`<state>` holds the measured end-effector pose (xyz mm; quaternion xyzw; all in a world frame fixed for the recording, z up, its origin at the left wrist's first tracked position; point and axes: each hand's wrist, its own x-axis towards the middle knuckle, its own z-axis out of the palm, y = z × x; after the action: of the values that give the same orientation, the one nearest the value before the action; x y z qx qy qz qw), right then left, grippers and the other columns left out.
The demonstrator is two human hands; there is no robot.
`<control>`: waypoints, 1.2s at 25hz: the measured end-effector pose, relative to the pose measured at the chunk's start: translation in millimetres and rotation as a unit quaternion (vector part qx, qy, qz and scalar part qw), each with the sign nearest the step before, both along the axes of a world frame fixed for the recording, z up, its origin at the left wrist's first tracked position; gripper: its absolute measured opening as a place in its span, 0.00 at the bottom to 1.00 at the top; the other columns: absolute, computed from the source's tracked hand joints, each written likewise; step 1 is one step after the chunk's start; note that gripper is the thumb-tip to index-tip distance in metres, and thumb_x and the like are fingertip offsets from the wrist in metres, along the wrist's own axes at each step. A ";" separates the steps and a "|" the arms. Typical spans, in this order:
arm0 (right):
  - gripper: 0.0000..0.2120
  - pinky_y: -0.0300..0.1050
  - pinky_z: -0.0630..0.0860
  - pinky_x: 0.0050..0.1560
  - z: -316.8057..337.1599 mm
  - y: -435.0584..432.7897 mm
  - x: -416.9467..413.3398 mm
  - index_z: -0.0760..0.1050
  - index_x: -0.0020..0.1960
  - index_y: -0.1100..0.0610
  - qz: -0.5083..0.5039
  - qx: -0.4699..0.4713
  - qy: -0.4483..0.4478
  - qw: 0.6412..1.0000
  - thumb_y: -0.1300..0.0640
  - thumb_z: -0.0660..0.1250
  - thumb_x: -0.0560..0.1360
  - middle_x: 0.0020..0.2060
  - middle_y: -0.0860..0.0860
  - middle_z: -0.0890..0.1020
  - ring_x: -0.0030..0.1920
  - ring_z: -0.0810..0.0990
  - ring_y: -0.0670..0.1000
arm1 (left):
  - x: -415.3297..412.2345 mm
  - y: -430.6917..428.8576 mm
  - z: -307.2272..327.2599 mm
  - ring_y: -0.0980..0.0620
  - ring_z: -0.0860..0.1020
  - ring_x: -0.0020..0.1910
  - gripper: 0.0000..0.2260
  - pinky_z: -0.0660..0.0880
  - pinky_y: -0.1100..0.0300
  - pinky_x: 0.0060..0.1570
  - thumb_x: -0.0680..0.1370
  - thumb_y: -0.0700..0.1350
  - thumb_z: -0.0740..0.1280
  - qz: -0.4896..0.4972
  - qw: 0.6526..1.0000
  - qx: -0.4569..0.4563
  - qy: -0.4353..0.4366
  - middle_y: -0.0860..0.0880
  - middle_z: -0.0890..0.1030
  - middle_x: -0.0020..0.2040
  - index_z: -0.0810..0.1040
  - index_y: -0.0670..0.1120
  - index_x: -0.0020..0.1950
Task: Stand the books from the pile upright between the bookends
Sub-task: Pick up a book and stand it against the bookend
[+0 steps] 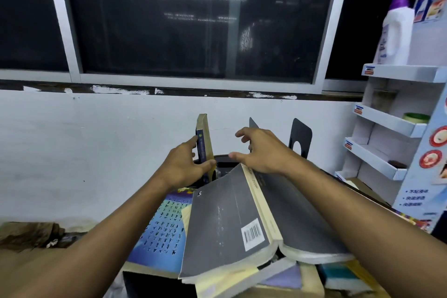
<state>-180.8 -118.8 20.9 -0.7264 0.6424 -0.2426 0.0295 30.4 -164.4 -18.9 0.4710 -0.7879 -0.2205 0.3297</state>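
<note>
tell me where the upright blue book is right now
In the head view, the blue book stands upright left of centre, gripped by the left hand, left of the black bookends.

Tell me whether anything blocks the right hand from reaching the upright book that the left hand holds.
Nothing visible does. The open right hand hovers with clear air between its fingers and the upright blue-spined book with yellowed pages, which the left hand grips. The open grey-covered book lies below, not between them.
</note>
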 end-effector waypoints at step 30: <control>0.16 0.53 0.79 0.55 11.9 35.7 19.9 0.79 0.57 0.63 -0.044 0.109 0.070 0.991 0.54 0.69 0.75 0.53 0.60 0.82 0.54 0.80 0.57 | -24.3 127.0 -26.0 0.57 0.74 0.66 0.44 0.73 0.52 0.67 0.66 0.79 0.63 -0.121 0.989 0.081 -0.025 0.59 0.75 0.69 0.69 0.56 0.75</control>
<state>-160.9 -83.1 32.8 -0.7047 0.6971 -0.1209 0.0530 6.0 -37.4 -44.8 0.4025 -0.8266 -0.3104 0.2415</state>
